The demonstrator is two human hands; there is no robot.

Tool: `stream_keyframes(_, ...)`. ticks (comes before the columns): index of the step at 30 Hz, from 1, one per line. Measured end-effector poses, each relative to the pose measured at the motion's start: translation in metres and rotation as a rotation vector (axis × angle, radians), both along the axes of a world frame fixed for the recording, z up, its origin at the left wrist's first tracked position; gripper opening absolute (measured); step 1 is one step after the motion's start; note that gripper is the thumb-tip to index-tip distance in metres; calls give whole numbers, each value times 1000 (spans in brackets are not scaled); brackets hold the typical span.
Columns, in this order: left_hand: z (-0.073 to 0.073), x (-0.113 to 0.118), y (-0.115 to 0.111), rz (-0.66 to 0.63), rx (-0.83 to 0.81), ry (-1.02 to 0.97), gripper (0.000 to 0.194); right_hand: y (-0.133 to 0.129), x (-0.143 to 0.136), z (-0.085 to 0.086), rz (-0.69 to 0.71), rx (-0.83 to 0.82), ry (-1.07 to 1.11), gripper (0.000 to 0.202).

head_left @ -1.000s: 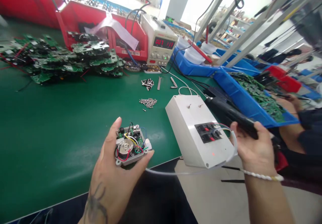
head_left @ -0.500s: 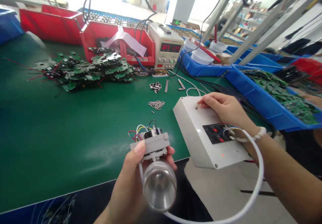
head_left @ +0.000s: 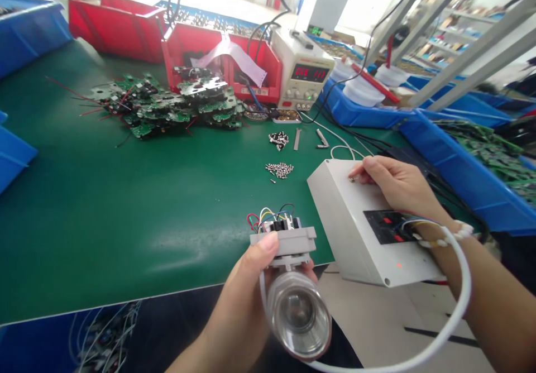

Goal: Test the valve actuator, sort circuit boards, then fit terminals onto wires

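My left hand [head_left: 247,283] is wrapped round a motorised ball valve. Its grey actuator housing [head_left: 288,243] has coloured wires and small parts exposed on top. Below that, the shiny metal valve body [head_left: 299,317] turns its round open end toward me. At the right, my right hand [head_left: 396,186] pinches a small metal toggle switch [head_left: 352,180] on top of a light grey control box [head_left: 341,216]. A black terminal block with red tabs [head_left: 383,226] sits on this box, and a small red light glows near its front. A white cable [head_left: 458,311] loops from the terminal wires down toward the valve.
Loose screws [head_left: 280,170], small black-and-silver parts [head_left: 278,140] and a flat wrench [head_left: 297,138] lie on the green mat. Behind are piled circuit boards [head_left: 167,105], red bins [head_left: 117,29] and a power supply [head_left: 304,71]. Blue trays [head_left: 464,166] flank the right.
The view has swung left, so everything sits further right in the picture. Both hands keep their holds on the valve and the switch. The power supply's red digits look different.
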State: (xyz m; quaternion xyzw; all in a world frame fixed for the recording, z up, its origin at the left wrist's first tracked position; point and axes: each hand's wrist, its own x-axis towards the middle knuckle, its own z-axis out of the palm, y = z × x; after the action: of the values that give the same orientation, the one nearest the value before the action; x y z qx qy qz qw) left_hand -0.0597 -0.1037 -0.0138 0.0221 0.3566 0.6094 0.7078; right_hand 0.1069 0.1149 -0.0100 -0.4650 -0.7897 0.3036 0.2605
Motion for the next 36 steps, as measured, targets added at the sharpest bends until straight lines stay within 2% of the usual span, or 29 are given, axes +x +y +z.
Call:
stream_keyframes(6,0,0,0,-20,29,40,44,0,2,-2,17,42,-10,50)
stream_keyframes(14,-2,1,-4,-31,63,121,43,4,3,-6,-2,68,-13,47)
stream_keyframes(17,1,2,-6,-2,78,145,35,3,3,-5,-16,50,-18,40)
stream_keyframes(19,6,2,-6,55,115,273,35,3,3,-5,-8,42,-9,35)
stream_keyframes(24,14,-1,-5,57,289,779,60,3,2,-5,20,-5,55,31)
stream_keyframes(26,12,2,-6,72,305,861,61,3,2,-5,13,-16,72,30)
stream_keyframes(32,5,16,-11,286,171,761,59,2,3,-6,25,-9,73,29)
stream_keyframes(34,-2,9,-7,221,149,666,52,2,4,-6,34,-4,72,30)
stream_keyframes(36,-13,-3,-2,92,110,525,35,2,4,-6,41,-5,75,32)
